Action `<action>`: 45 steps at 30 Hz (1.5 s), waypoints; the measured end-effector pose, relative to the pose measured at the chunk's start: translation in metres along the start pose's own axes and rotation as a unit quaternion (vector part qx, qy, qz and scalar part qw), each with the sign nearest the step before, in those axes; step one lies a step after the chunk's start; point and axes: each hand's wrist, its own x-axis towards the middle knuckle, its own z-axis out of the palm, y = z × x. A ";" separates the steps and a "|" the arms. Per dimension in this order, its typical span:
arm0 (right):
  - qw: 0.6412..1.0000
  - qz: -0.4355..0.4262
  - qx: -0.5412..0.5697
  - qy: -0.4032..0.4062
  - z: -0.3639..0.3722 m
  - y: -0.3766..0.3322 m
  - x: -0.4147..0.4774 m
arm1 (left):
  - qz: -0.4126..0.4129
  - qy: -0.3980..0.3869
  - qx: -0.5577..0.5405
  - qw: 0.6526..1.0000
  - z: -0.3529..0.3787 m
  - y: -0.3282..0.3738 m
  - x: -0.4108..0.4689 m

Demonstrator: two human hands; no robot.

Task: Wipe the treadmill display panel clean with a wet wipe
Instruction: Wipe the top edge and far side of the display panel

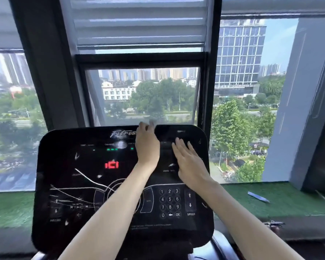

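Display panel (94,186) stood tilted before the window (143,94), lit; glossy, rigid, judged slippery, so suited to flat pressure. Right hand (189,160) lay flat near its upper right corner, fingers straight. Left hand (147,145) at upper edge, fingers blurred: grip indeterminate. No wet wipe made out.

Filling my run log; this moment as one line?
left hand: blurred, at display panel top edge | right hand: flat on panel | wet wipe: not discernible
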 end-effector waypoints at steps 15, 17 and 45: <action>1.000 0.022 -0.010 0.014 -0.001 0.021 -0.016 | 0.128 -0.050 -0.004 0.990 0.022 0.039 -0.011; 1.000 0.012 -0.004 0.020 -0.004 0.025 -0.016 | -0.013 0.021 -0.026 0.999 0.018 0.024 0.000; 0.999 0.014 0.027 0.035 -0.011 0.024 -0.022 | 0.035 -0.045 0.028 0.998 0.008 0.038 -0.002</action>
